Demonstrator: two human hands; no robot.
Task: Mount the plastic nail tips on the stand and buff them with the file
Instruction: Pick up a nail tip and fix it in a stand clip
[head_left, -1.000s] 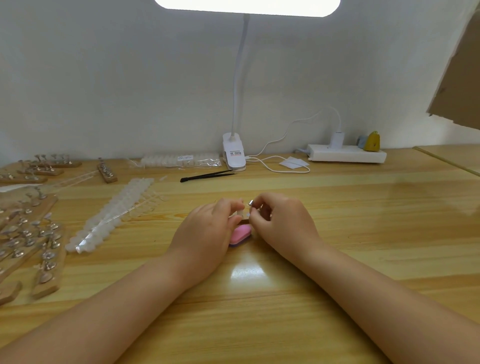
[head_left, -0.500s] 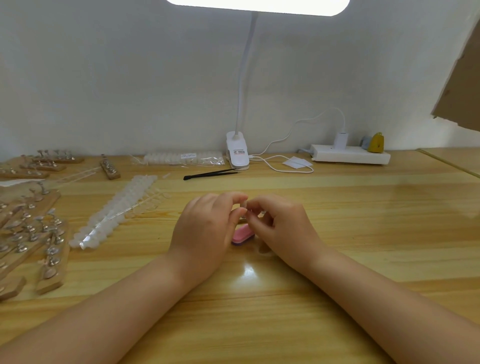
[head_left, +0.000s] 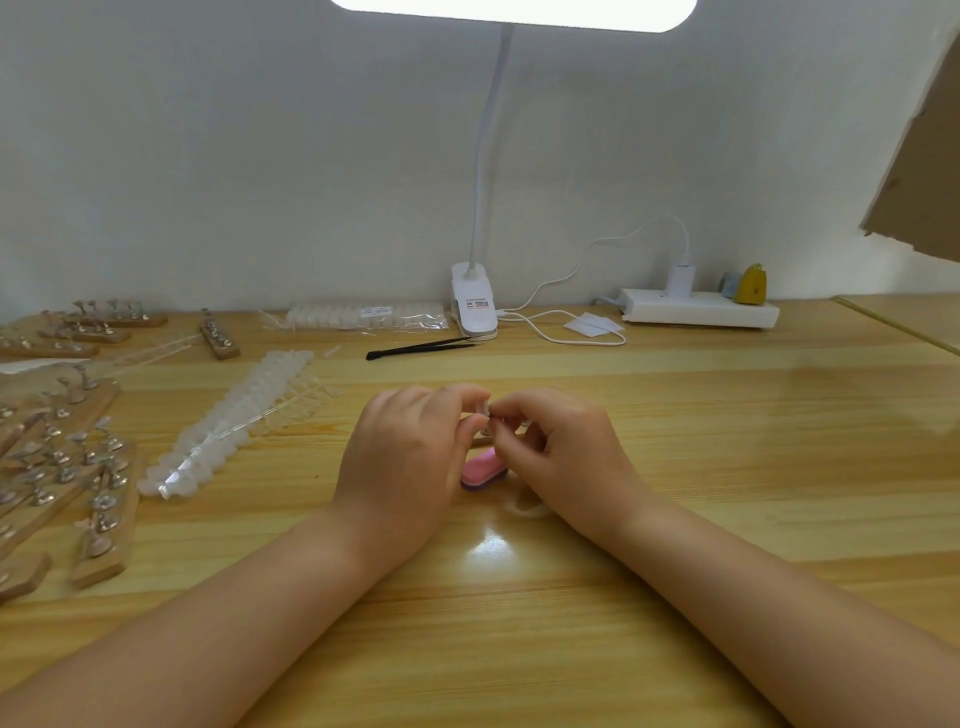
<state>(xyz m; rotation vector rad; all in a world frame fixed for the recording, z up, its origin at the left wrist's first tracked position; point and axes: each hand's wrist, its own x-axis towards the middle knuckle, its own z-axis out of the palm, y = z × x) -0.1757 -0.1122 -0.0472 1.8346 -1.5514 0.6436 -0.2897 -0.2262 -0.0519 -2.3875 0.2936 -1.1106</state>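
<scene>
Nail tip: small, pale, barely visible, pinched between both sets of fingertips above the desk (head_left: 675, 467) at centre frame; too small to tell shape or which way up.
Handling: judged feather-light, thin, springy plastic, slick enough to flick away under pressure; best taken by the side edges, lightly, clear of the surface to be buffed.
Stand: a small metal post just shows under the fingertips; base hidden behind the fingers, so seating of the tip cannot be told.
File (head_left: 483, 467): pink block lying flat on the desk between the 2 hands, untouched; judged light, stiff, with gritty faces, best held by its long edges.
Left hand (head_left: 410, 457): knuckles up, wrist near the desk, grip closed to a fine pinch, thumb and forefinger curled on the tip.
Right hand (head_left: 561, 452): mirrored, fingers curled inward, grip nipped tight on the same spot, touching the left fingertips.
Spare tips (head_left: 228, 431): translucent strips lying left of the hands, well apart.
</scene>
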